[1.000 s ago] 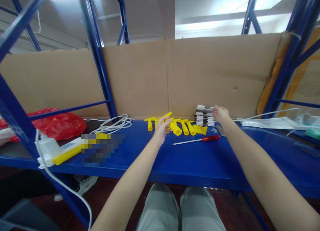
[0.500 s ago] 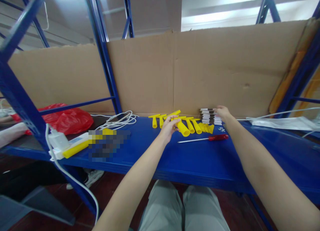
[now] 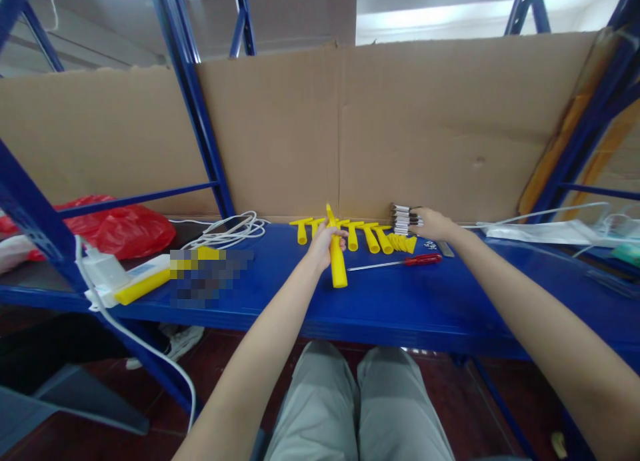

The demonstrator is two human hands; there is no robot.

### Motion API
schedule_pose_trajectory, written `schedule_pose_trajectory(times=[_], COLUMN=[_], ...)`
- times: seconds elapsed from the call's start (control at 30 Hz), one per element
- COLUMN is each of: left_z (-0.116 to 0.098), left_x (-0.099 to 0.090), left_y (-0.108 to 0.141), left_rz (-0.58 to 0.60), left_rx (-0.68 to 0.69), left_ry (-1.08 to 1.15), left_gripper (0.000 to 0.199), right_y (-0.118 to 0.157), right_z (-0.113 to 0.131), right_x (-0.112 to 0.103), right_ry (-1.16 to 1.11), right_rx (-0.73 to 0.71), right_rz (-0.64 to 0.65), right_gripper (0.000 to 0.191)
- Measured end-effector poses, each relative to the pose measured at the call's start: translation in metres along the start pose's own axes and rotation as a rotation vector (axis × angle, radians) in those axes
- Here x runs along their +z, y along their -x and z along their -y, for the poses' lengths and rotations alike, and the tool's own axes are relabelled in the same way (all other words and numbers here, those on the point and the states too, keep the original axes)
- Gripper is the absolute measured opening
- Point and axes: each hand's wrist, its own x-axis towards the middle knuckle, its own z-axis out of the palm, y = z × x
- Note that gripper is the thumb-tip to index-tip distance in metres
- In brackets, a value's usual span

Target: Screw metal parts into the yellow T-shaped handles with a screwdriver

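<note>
My left hand (image 3: 325,244) is wrapped around a yellow T-shaped plastic handle (image 3: 338,264), its hollow round end pointing towards me over the blue shelf. My right hand (image 3: 431,224) reaches to a stack of small white-and-dark flat packets (image 3: 401,220). Its fingers are drawn together at the stack's right side, and what they pinch is too small to make out. Several more yellow T-shaped handles (image 3: 373,240) lie in a row along the back. Beside them are yellow wedge-shaped pieces (image 3: 410,244) and small screws (image 3: 429,245). A screwdriver (image 3: 423,260) with a red grip lies in front.
A cardboard sheet (image 3: 280,134) stands behind the blue shelf (image 3: 280,288). On the left are a coiled white cable (image 3: 245,228), a power strip (image 3: 107,274), a red plastic bag (image 3: 120,228) and a blue upright post (image 3: 193,108). A white flat packet (image 3: 545,231) lies right.
My left hand has drawn the yellow handle slightly towards me and turned it, so its round end points at me. My right hand stays by the packet stack. The view has shifted slightly.
</note>
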Motion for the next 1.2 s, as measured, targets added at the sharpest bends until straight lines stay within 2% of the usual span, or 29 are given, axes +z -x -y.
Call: schedule_pose_trajectory(times=[0.1, 0.17, 0.23, 0.3, 0.43, 0.63, 0.7, 0.8, 0.93, 1.07, 1.2], left_z=[0.001, 0.002, 0.004, 0.004, 0.003, 0.003, 0.004, 0.004, 0.004, 0.006, 0.007], left_x=[-0.004, -0.007, -0.01, -0.012, -0.013, -0.013, -0.014, -0.017, -0.017, -0.015, -0.013], left_y=[-0.004, -0.007, -0.01, -0.012, -0.012, -0.012, -0.013, -0.014, -0.014, -0.012, -0.011], left_rz=[0.018, 0.058, 0.085, 0.1, 0.108, 0.017, -0.005, 0.006, 0.062, 0.092, 0.089], left_rx=[-0.047, -0.107, -0.154, -0.171, -0.204, -0.185, -0.183, -0.18, -0.202, -0.218, -0.209], left_ry=[0.01, 0.003, -0.015, -0.04, -0.104, -0.15, -0.167, -0.187, -0.244, -0.289, -0.287], left_gripper=[0.042, 0.027, 0.019, 0.016, 0.013, 0.014, 0.014, 0.017, 0.016, 0.014, 0.014], right_y=[0.029, 0.046, 0.059, 0.068, 0.075, 0.079, 0.079, 0.078, 0.077, 0.076, 0.076], right_z=[0.015, 0.02, 0.02, 0.017, 0.008, 0.003, 0.002, 0.001, 0.003, 0.003, 0.002], right_x=[-0.009, -0.015, -0.019, -0.019, -0.009, 0.015, 0.019, 0.019, 0.016, 0.013, 0.012], right_ry=[0.078, 0.023, -0.024, -0.037, 0.043, 0.325, 0.365, 0.383, 0.374, 0.396, 0.424], right_rx=[-0.082, -0.112, -0.104, -0.115, -0.158, -0.224, -0.27, -0.304, -0.266, -0.215, -0.251], right_rz=[0.301, 0.485, 0.562, 0.545, 0.515, 0.421, 0.354, 0.217, 0.068, 0.038, 0.037], right_gripper=[0.022, 0.026, 0.033, 0.036, 0.029, 0.015, 0.013, 0.012, 0.016, 0.016, 0.017])
